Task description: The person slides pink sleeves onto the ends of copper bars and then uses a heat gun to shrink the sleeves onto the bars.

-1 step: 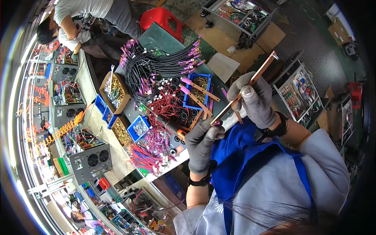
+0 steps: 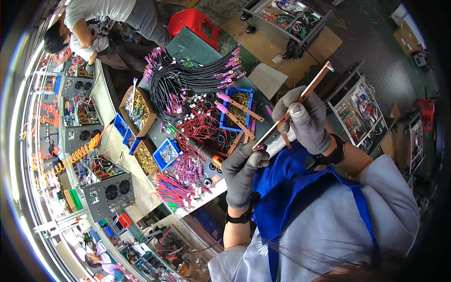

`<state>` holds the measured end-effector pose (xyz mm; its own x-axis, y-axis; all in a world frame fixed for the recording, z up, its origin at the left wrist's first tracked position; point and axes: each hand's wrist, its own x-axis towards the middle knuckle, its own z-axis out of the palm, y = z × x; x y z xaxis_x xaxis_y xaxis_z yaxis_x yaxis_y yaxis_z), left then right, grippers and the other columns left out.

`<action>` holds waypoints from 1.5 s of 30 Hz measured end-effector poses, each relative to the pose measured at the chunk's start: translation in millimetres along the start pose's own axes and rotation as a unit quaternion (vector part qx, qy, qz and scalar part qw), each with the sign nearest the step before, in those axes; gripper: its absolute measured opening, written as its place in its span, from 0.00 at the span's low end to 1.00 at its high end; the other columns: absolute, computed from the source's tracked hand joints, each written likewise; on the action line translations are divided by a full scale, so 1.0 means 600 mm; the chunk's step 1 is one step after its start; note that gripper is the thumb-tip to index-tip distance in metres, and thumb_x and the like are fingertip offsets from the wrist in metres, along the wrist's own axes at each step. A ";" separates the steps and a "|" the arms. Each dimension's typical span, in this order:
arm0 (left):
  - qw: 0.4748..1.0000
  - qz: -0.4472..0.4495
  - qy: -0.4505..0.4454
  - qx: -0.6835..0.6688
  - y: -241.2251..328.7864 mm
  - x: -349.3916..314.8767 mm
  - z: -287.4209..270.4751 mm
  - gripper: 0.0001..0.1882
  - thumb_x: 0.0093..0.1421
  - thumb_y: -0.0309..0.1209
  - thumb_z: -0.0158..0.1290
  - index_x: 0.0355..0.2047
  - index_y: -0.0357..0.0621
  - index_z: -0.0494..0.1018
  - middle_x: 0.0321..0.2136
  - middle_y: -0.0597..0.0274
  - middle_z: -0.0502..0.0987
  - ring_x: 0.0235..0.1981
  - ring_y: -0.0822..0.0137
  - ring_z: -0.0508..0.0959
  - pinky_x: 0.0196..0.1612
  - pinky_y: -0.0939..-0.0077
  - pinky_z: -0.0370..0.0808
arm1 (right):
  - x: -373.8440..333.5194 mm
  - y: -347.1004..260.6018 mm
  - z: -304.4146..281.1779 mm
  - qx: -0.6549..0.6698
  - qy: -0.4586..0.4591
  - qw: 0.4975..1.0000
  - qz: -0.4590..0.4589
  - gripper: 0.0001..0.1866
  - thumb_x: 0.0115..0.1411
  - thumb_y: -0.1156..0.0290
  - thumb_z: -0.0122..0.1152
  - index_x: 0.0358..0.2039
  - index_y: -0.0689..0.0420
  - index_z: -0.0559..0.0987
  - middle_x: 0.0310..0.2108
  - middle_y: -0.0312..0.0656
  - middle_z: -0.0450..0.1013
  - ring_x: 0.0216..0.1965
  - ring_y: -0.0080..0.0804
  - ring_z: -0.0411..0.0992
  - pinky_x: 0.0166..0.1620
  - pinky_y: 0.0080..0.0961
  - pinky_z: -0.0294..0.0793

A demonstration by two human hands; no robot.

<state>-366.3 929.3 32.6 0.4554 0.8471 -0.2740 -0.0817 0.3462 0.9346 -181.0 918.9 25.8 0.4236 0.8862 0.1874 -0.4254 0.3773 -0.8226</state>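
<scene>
A long flat copper bar [image 2: 315, 83] runs slantwise between my two gloved hands, its upper end pointing up and right. My right hand [image 2: 304, 120], in a grey glove with a worn thumb tip, is closed round its middle. At the lower end my left hand [image 2: 242, 175] pinches the bar, with a bit of purple showing by the fingertips. Just left of the bar, copper strips with purple sleeves [image 2: 241, 107] lie across a blue bin [image 2: 222, 121] of brass-coloured hardware. A tool with a black and orange handle [image 2: 217, 161] lies beside my left hand.
Black cables [image 2: 171, 75] with purple ends, red wires [image 2: 195, 123] and a blue tray [image 2: 164, 155] of silver parts crowd the table. Beyond stand a red stool [image 2: 188, 21] and a wheeled cart [image 2: 287, 23]. Another person [image 2: 105, 14] bends at the upper left. Fan-fitted metal cases [image 2: 110, 191] line the left bench.
</scene>
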 end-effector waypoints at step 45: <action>0.972 0.037 0.035 -0.230 -0.031 0.087 0.048 0.23 0.66 0.41 0.41 0.53 0.35 0.62 0.39 0.64 0.72 0.37 0.75 0.70 0.44 0.79 0.68 | 0.005 0.031 -0.039 -0.305 -0.144 0.937 0.087 0.15 0.61 0.60 0.52 0.40 0.59 0.72 0.32 0.45 0.72 0.30 0.39 0.73 0.34 0.31 0.71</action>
<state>-315.2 955.4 7.3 0.3725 0.8963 -0.2407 -0.5066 0.4137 0.7564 -169.3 922.3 -1.8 0.1190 0.9891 0.0868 0.1062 0.0742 -0.9916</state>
